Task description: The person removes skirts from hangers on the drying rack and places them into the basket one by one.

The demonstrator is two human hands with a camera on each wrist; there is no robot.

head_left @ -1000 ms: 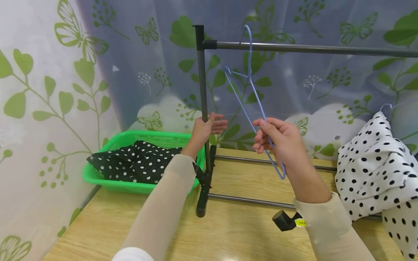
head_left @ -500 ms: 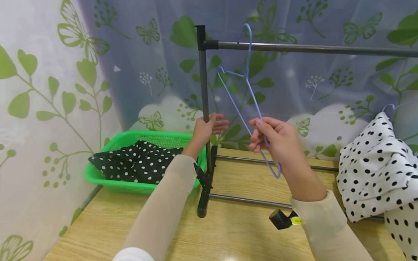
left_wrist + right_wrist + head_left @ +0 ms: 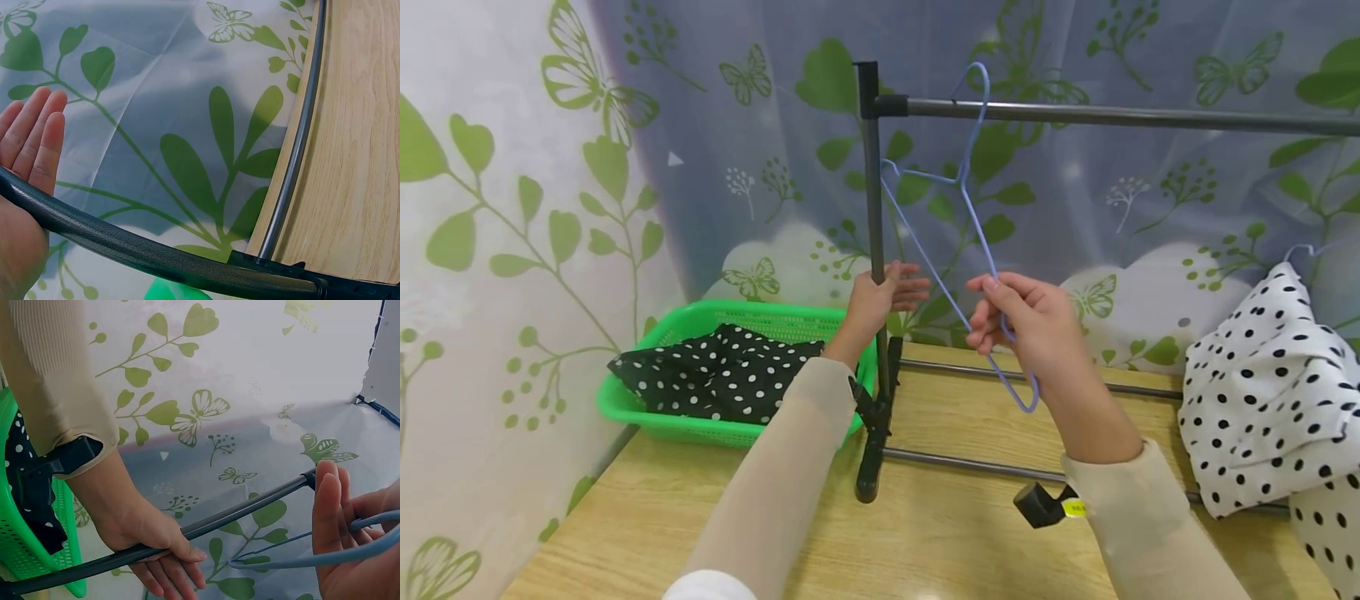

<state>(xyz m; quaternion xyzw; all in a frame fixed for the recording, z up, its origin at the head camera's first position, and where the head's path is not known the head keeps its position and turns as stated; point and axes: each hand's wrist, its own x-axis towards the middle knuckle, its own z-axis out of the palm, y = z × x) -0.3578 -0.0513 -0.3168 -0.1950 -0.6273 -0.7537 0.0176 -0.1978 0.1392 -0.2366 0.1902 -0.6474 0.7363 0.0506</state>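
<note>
A blue wire clothes hanger point(image 3: 977, 218) hangs by its hook over the top bar point(image 3: 1075, 114) of a metal clothes rack, turned at an angle to the bar. My right hand point(image 3: 1037, 321) pinches its near side between thumb and fingers; the right wrist view also shows the hanger point(image 3: 325, 556) in the grasp. Against the rack's left upright post point(image 3: 874, 200) rests my left hand point(image 3: 880, 296). The post lies between thumb and palm, and the fingers point(image 3: 47, 147) extend straight past it, as the left wrist view shows.
At the left, a green plastic basket point(image 3: 662, 425) holds black cloth with white dots point(image 3: 722, 375). White cloth with black dots point(image 3: 1270, 392) hangs at the right, a hanger hook above it. The rack's lower bars point(image 3: 970, 463) run above the wooden table point(image 3: 955, 533).
The right hand has moved slightly left with the hanger's near side. The hanger's far end has swung left, toward the post. The left hand stays at the post.
</note>
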